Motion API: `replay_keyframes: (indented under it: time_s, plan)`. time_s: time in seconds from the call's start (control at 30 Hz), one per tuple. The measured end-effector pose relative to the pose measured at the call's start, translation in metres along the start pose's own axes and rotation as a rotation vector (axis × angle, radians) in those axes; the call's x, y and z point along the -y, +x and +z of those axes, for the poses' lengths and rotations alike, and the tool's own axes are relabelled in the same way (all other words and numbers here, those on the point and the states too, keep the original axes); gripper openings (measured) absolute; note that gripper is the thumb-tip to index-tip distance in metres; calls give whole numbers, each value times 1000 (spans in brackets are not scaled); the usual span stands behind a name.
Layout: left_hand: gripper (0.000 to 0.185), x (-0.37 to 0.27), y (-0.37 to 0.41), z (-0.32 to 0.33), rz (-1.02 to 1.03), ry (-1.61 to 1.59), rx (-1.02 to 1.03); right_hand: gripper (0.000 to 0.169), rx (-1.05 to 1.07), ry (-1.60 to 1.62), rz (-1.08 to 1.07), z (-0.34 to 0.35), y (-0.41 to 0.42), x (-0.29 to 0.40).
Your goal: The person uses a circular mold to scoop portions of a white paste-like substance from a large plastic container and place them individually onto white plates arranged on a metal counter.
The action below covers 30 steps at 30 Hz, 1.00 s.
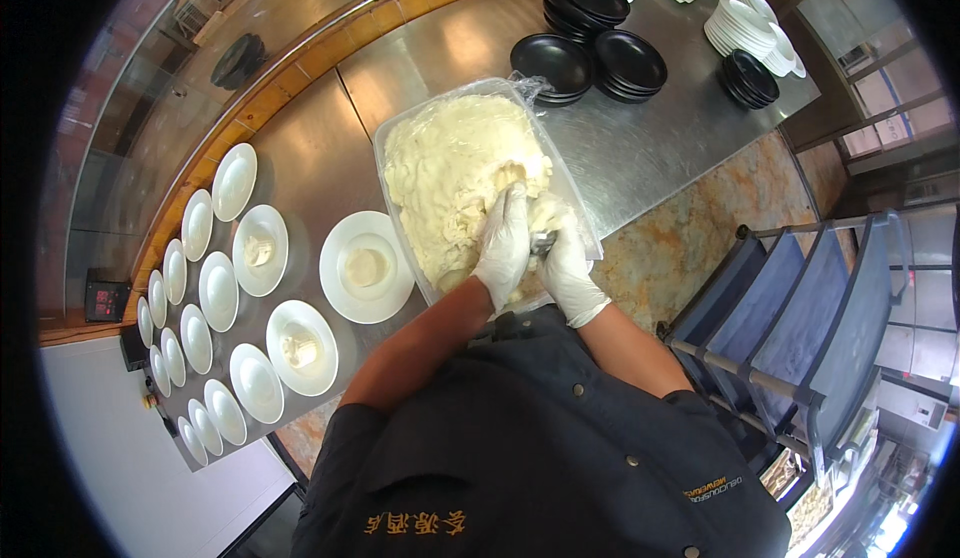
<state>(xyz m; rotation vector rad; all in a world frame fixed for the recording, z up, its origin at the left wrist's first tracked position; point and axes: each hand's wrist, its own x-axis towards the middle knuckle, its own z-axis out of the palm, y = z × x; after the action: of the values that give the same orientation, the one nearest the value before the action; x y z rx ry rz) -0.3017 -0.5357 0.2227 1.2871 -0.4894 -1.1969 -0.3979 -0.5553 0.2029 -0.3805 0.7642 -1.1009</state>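
A translucent plastic tub (581,209) stands on the steel table, filled with a pale yellow, mash-like mass (457,153). Both hands wear whitish disposable gloves and are over the tub's near right part. My right hand (568,261) grips a small metal ring or cup (542,243), partly hidden by the fingers, with pale mash heaped at its top. My left hand (506,239) is beside it, fingers extended together against the mash; whether it holds anything is hidden. Left of the tub lies a white plate (334,291) with a round pale portion (366,267) on it.
More white plates (219,291) stand in rows at left, two bearing ridged pale portions (301,349). Stacks of black plates (551,66) are behind the tub, with white plate stacks (739,29) at far right. A grey shelved trolley (795,318) stands on the floor at right.
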Motion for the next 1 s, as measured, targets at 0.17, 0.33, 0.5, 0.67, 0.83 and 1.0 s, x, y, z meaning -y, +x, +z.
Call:
replay_keyframes:
  time_s: [0.17, 0.33, 0.5, 0.67, 0.83, 1.0]
  plan:
    - [34, 7, -2, -4, 23, -136, 45, 21, 78, 6, -73, 12, -7, 2]
    - [32, 14, 22, -17, 195, 185, -141, 26, 133, 178, 79, -9, 5, 8]
    - [48, -25, 19, -33, -70, -108, 7, 35, -59, 233, 138, 22, -7, 35]
    - [59, -16, 9, -7, 42, -24, 172, 37, 44, 238, 156, 0, 3, 19]
    - [67, -10, 37, -36, 72, 464, 23, 34, -24, 261, 238, 8, -4, 22]
    - [64, -26, 23, -30, 38, 130, 155, 29, 121, 163, 237, 1, -1, 22]
